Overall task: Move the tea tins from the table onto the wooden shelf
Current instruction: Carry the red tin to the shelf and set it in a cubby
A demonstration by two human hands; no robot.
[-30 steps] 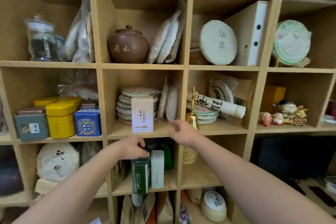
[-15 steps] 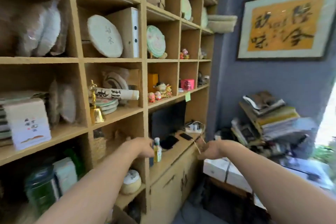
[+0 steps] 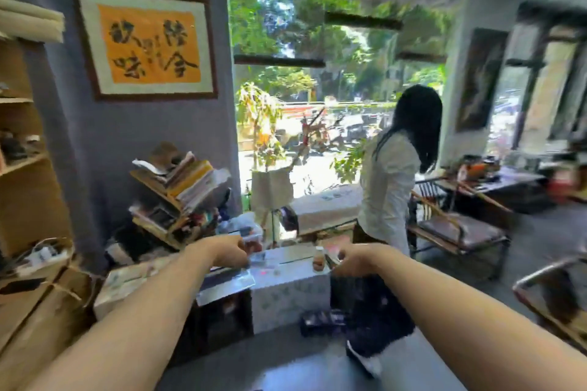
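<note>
Blurred throughout by motion, so small things stay hard to read. No tea tins to be made out anywhere; where they are cannot be told. Only the right edge of the wooden shelf point(image 3: 22, 168) in view at far left, cut off by the frame, its contents reduced to dark smudges. Two bare forearms stretched forward from the bottom corners, elbows out of frame. Left hand point(image 3: 227, 252) loosely curled, knuckles up, fingertips hidden behind the hand itself; nothing seen in its grip, though whether the fingers touch the clutter just beyond cannot be told. Right hand point(image 3: 354, 260) also half curled, fingers drawn in toward the thumb, something small and dark at the fingertips, too smeared to say whether held or merely behind. Between the two hands, a small bottle point(image 3: 318, 259) with a pale cap, upright on a low patterned box point(image 3: 289, 292), apart from both hands. To the left of the box, a tilted stack of books and papers point(image 3: 178, 187) against a grey-blue wall. Above it, a framed orange calligraphy panel point(image 3: 147, 43). Beyond, a large bright window point(image 3: 317, 73) with green foliage outside. In front of the window, a second person point(image 3: 392, 187) with long dark hair and a white top, turned away. At right, a wooden chair point(image 3: 457, 228), and a cluttered table point(image 3: 498, 181) further back, objects on it indistinct.
</note>
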